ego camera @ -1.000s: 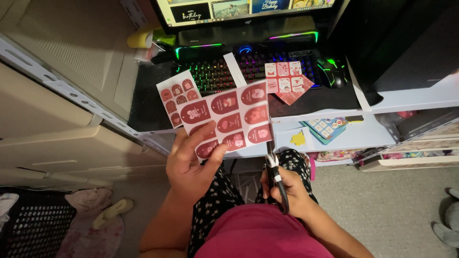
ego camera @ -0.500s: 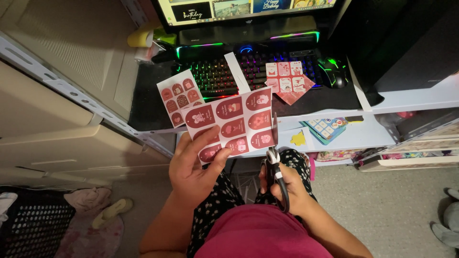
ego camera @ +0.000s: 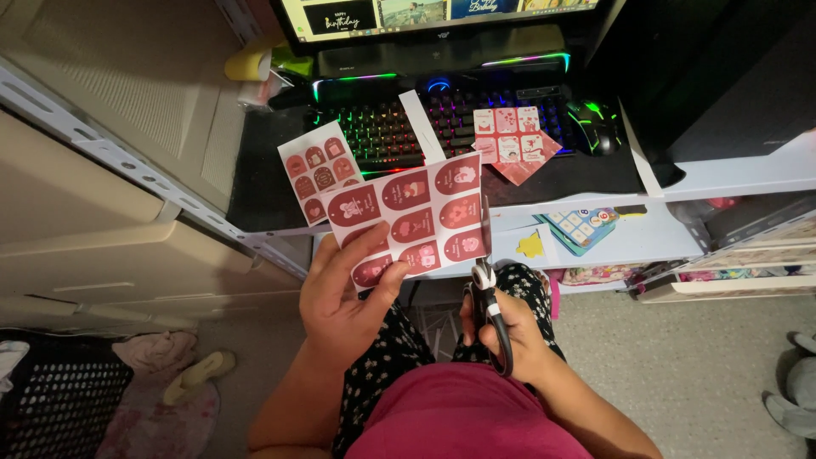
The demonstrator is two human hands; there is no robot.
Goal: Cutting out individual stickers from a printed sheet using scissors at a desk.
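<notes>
Pinching the sticker sheet (ego camera: 412,217), left hand (ego camera: 344,297); right hand (ego camera: 510,336) grips scissors (ego camera: 491,314) at its right edge.

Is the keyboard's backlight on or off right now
On. The keyboard keys glow in rainbow colours, green, red and blue, on the dark desk.

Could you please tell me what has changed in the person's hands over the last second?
The left hand has tilted the sheet of red tags slightly anticlockwise, and the scissors in the right hand have moved up along its right edge. Both grips stayed; the smaller tag sheet and keyboard are unmoved.
</notes>
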